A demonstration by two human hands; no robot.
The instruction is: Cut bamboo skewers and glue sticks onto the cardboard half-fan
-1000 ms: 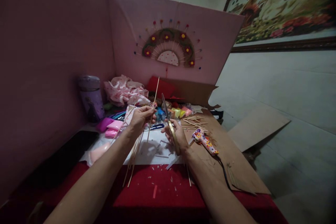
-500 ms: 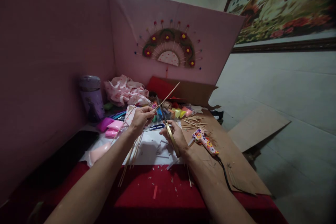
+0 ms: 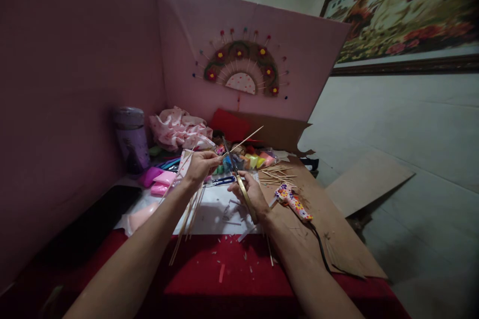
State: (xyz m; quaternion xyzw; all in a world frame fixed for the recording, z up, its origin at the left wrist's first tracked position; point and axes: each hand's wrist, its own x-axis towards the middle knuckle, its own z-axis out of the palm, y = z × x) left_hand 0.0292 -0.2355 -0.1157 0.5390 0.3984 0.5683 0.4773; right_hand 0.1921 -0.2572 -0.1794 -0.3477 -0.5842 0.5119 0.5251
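My left hand [image 3: 200, 166] is closed around a bundle of thin wooden sticks [image 3: 187, 219] that hang down toward me. One stick [image 3: 247, 138] points up and to the right from its fingers. My right hand [image 3: 250, 194] grips a pair of gold-handled scissors [image 3: 241, 184]. Their blades reach up to the raised stick close to my left fingertips. Both hands hover over a white sheet [image 3: 213, 214] on the red table cover [image 3: 232, 279].
Loose sticks [image 3: 275, 174] and a patterned glue gun [image 3: 292, 202] lie on brown cardboard [image 3: 329, 239] at right. Coloured clay packs [image 3: 254, 159], blue scissors [image 3: 224, 180], pink packets [image 3: 159, 182], a purple bottle [image 3: 130, 139] and a pink cloth [image 3: 177, 127] sit behind. Pink boards [image 3: 75, 84] wall the left and back.
The raised stick has tilted from nearly upright to slanting up and right. The scissor blades moved left to meet it near my left fingers.
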